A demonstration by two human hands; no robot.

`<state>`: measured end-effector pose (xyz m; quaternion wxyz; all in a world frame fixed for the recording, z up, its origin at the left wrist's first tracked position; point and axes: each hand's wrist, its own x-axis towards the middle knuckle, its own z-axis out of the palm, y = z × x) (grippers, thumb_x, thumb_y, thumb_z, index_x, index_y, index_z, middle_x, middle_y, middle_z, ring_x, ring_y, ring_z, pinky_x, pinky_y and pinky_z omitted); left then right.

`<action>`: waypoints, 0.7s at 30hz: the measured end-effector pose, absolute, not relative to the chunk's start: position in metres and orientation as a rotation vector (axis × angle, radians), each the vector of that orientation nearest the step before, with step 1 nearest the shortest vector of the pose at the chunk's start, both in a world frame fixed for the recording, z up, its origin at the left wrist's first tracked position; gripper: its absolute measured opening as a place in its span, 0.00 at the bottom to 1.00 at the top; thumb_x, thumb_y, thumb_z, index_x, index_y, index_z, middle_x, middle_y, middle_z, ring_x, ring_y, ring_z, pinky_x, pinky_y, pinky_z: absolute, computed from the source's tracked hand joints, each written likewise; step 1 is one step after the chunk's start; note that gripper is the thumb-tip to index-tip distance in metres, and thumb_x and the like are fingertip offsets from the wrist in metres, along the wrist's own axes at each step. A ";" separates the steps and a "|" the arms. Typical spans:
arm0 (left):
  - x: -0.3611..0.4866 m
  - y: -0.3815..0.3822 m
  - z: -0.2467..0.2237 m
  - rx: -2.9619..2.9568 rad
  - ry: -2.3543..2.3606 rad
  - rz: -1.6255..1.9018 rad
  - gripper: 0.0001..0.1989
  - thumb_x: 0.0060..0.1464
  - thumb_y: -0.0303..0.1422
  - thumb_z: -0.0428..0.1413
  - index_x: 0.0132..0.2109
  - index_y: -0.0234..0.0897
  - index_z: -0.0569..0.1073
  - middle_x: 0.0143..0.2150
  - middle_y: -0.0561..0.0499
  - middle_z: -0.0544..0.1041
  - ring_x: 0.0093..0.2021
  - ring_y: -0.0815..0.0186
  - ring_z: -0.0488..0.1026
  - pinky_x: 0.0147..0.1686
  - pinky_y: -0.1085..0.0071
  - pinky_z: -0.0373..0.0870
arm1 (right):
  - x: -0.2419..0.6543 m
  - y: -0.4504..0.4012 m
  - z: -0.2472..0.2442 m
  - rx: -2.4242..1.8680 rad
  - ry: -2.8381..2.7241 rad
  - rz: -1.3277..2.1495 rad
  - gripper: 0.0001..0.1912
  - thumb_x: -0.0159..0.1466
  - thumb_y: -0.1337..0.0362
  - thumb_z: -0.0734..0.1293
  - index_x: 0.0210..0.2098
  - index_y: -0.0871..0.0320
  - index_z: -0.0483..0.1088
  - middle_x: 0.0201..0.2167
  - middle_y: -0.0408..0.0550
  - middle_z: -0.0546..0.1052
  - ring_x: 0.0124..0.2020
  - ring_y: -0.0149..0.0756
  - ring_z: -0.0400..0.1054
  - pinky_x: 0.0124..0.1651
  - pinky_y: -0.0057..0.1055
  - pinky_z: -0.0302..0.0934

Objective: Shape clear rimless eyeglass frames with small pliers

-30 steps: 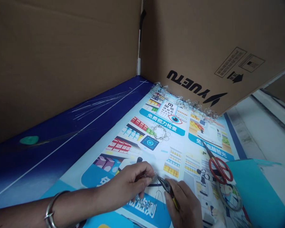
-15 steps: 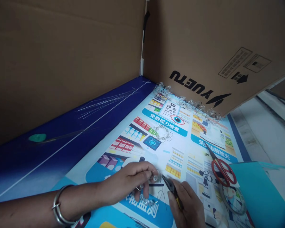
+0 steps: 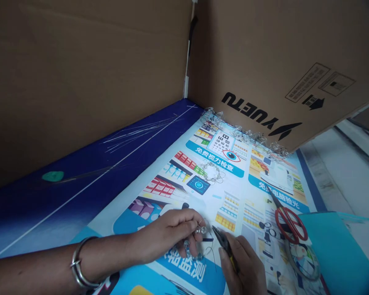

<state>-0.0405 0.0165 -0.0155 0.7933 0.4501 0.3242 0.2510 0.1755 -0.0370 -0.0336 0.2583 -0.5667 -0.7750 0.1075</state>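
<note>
My left hand (image 3: 178,229) pinches a string of clear beads on thin wire (image 3: 189,248) between thumb and fingers. The beads hang below the palm, and loose wire ends stick out to the right. My right hand (image 3: 242,262) is wrapped round a pair of pliers (image 3: 226,243) with dark jaws and yellow-and-black handles. The plier tips are just right of the beads, apart from them. Farther off, a ring of beads and wire (image 3: 211,172) lies flat on the printed sheet (image 3: 215,213).
Red-handled scissors (image 3: 290,223) and a coil of wire (image 3: 304,262) lie at the right, beside a turquoise sheet (image 3: 341,246). Beaded wire pieces (image 3: 249,135) line the cardboard wall (image 3: 264,61). Straight wires (image 3: 138,131) and a green piece (image 3: 53,176) rest on the blue strip.
The beaded string has turned and bunched up closer under my left fingers. My right hand and the pliers have barely moved. The view has shifted slightly.
</note>
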 end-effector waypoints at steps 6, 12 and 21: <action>-0.040 0.016 -0.016 0.971 0.711 0.545 0.13 0.55 0.39 0.45 0.40 0.35 0.65 0.35 0.49 0.71 0.30 0.68 0.72 0.25 0.75 0.65 | 0.176 -0.037 -0.034 -1.518 -2.084 0.294 0.15 0.59 0.61 0.59 0.45 0.57 0.66 0.30 0.49 0.71 0.30 0.34 0.67 0.31 0.26 0.63; -0.040 0.017 -0.011 0.988 0.716 0.561 0.11 0.55 0.39 0.46 0.36 0.34 0.64 0.34 0.50 0.70 0.28 0.70 0.71 0.24 0.75 0.65 | 0.176 -0.037 -0.034 -1.510 -2.087 0.319 0.15 0.59 0.61 0.59 0.46 0.57 0.65 0.30 0.49 0.71 0.30 0.34 0.67 0.31 0.26 0.63; -0.040 0.017 -0.010 0.978 0.726 0.529 0.11 0.54 0.39 0.46 0.35 0.34 0.63 0.35 0.48 0.72 0.28 0.70 0.71 0.25 0.74 0.66 | 0.176 -0.038 -0.034 -1.528 -2.082 0.337 0.15 0.59 0.61 0.59 0.45 0.57 0.65 0.29 0.49 0.70 0.30 0.34 0.66 0.30 0.26 0.62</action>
